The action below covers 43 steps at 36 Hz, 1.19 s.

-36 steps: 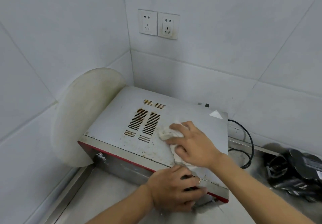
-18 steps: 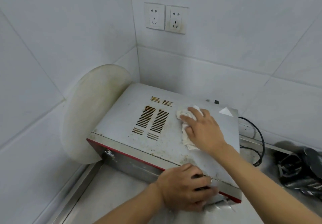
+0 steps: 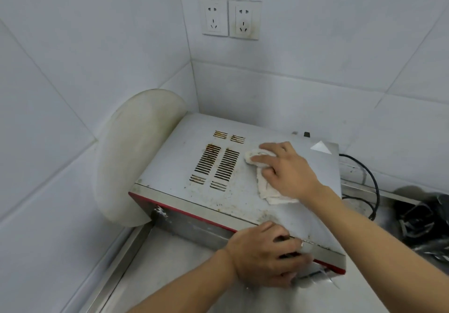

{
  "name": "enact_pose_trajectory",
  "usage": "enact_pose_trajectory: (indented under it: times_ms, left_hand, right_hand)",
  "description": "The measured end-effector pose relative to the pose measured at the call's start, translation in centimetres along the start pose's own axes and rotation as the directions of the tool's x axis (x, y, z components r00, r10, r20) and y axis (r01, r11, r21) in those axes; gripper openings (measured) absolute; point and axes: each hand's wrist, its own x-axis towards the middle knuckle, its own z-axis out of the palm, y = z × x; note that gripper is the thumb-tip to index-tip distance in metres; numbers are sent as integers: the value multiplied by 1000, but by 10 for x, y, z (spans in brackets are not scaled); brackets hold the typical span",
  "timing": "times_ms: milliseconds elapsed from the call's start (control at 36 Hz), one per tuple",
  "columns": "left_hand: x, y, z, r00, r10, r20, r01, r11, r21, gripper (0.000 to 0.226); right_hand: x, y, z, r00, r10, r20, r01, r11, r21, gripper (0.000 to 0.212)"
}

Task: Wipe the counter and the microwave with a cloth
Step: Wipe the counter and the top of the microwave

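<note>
A steel microwave (image 3: pixel 184 166) with a red front trim and rusty vent slots stands in the corner on the steel counter (image 3: pixel 170 276). Brown specks dot its top. My right hand (image 3: pixel 289 169) lies flat on a crumpled white cloth (image 3: pixel 269 191) and presses it onto the top, just right of the vents. Part of the cloth is hidden under the palm. My left hand (image 3: pixel 262 256) grips the microwave's front edge near the right corner, fingers curled over it.
A round white board (image 3: pixel 136 157) leans on the left wall against the microwave's side. Two wall sockets (image 3: pixel 229 18) sit above the corner. A black cable (image 3: pixel 374 183) loops behind the microwave, and a black crumpled item (image 3: pixel 427 222) lies on the counter at right.
My right hand has slid the cloth from near the front edge toward the back of the microwave's top. My left hand has kept its grip on the front.
</note>
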Motion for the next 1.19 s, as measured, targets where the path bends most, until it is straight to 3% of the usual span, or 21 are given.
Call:
enact_pose_trajectory:
  times_ms: [83, 194, 306, 417, 472, 556, 639, 806, 917, 1000, 1139, 1194]
  left_hand:
    - [0, 0, -1, 1000, 3, -15, -3, 1000, -17, 31]
    - [0, 1, -2, 1000, -5, 5, 5, 999, -31, 31]
    - [2, 1, -4, 1000, -2, -4, 2, 1000, -21, 32]
    - [0, 0, -1, 1000, 6, -2, -6, 1000, -16, 31]
    - [-1, -1, 0, 1000, 8, 8, -8, 1000, -19, 32]
    - [-1, -1, 0, 1000, 5, 7, -5, 1000, -26, 31]
    - [-1, 1, -1, 999, -3, 40, 4, 1000, -26, 31]
    - [-2, -2, -2, 997, 22, 71, -22, 1000, -6, 35]
    - [0, -1, -4, 998, 34, 45, -34, 999, 6, 33]
    - [1, 2, -9, 999, -12, 41, 13, 999, -38, 36]
    - [-1, 4, -23, 981, -98, 166, 125, 979, -159, 41]
    - [3, 5, -31, 978, -116, 172, 145, 975, -166, 38]
  right_hand:
    - [32, 8, 1, 991, 132, -5, -132, 991, -2, 55]
    - [58, 5, 6, 972, 233, 38, -230, 971, -66, 45]
    - [38, 2, 1, 989, 134, 57, -131, 990, -47, 64]
    - [-3, 1, -1, 993, -114, 16, 114, 993, -34, 44]
    - [-4, 6, -5, 985, -168, 40, 168, 986, 9, 42]
    - [18, 6, -7, 997, -44, 62, 42, 999, 35, 48]
    - [26, 0, 3, 998, 64, -14, -63, 998, 19, 39]
    - [-6, -9, 2, 995, 98, -26, -95, 991, 98, 52]
    - [-34, -7, 0, 995, 59, 81, -71, 985, 159, 41]
    - [-51, -9, -14, 987, 109, 120, -138, 952, 272, 47]
    - [-118, -37, -43, 966, 238, -101, -173, 885, 431, 29]
    - [-142, -42, -43, 964, 219, -151, -149, 915, 376, 23]
